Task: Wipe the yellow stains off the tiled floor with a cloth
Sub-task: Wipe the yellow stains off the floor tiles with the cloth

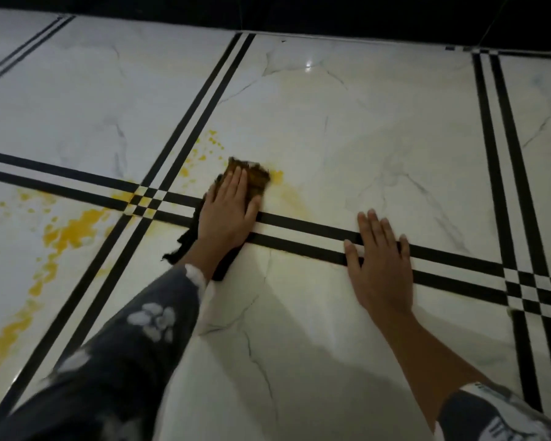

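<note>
Yellow stains (74, 232) spread left of the dark cloth (248, 179); your left hand (229, 208) presses it flat, fingers extended. Right of the cloth, your right hand (379, 262) lies open-palmed on the tiled floor (363, 138).

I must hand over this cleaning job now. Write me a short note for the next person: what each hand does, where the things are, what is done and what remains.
Left hand: pressed flat on the dark cloth, on the tile just beyond the black double stripe.
Right hand: empty, flat on the floor across that same stripe, bracing.
Done: beside the cloth only a pale yellow smear shows; the cloth's front edge is stained brown-yellow.
Left: the yellow spots beyond the cloth, the yellow at the stripe crossing, and the big yellow patch with its trail on the left tile.
</note>
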Demonstrator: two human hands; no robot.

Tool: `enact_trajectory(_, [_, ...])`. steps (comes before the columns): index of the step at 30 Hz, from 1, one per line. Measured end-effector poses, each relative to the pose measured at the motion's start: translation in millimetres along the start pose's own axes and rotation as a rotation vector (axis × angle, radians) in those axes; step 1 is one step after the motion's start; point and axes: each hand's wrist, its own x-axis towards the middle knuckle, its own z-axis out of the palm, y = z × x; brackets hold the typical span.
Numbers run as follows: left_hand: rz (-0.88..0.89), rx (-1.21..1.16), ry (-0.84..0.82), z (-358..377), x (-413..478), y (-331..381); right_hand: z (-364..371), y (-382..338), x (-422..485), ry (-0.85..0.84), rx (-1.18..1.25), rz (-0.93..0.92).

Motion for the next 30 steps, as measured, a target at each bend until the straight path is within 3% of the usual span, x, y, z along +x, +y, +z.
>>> enact_trajectory(2, [-0.082,-0.021,-0.007,8.3,41.0,27.6,1.4,0.7,-0.2,-0.001,0.004,-0.008])
enact_trajectory(4, [-0.054,-0.047,-0.015,12.2,58.3,58.1,1.9,0.9,1.0,0.002,0.021,-0.006])
enact_trajectory(7, [0.250,0.035,-0.053,10.2,16.4,76.8,-0.5,0.5,0.1,0.010,0.022,0.008])
enact_trajectory(10, [0.516,0.005,-0.109,1.0,-48.1,37.4,-1.9,-1.5,0.1,0.002,0.027,0.018])
enact_trajectory(12, [0.415,-0.017,-0.049,-4.3,-42.1,-0.1,-1.6,-2.4,0.9,0.003,0.032,0.029])
enact_trajectory(14, [0.185,0.007,-0.005,-3.9,-6.7,-16.2,-1.1,-2.6,0.7,-0.007,0.037,0.030])
enact_trajectory(18, [-0.055,-0.029,0.010,7.9,71.5,27.1,0.0,0.1,2.6,-0.024,0.035,0.012])
enact_trajectory(20, [0.005,-0.052,-0.009,13.3,73.8,57.0,0.6,0.9,2.8,-0.024,0.039,0.011])
enact_trajectory(24, [0.504,0.032,-0.089,10.8,-12.5,78.3,-3.0,-1.5,2.1,-0.017,0.059,0.016])
enact_trajectory(26, [0.629,0.015,-0.115,4.3,-45.7,49.9,-2.2,-1.1,2.4,-0.026,0.049,0.008])
enact_trajectory(28, [0.552,0.031,-0.066,0.3,-34.0,18.1,-1.9,-0.1,2.5,-0.037,0.053,0.007])
enact_trajectory(30, [0.319,0.039,-0.040,-1.4,-2.5,9.3,-1.4,0.9,1.9,-0.037,0.071,0.007])
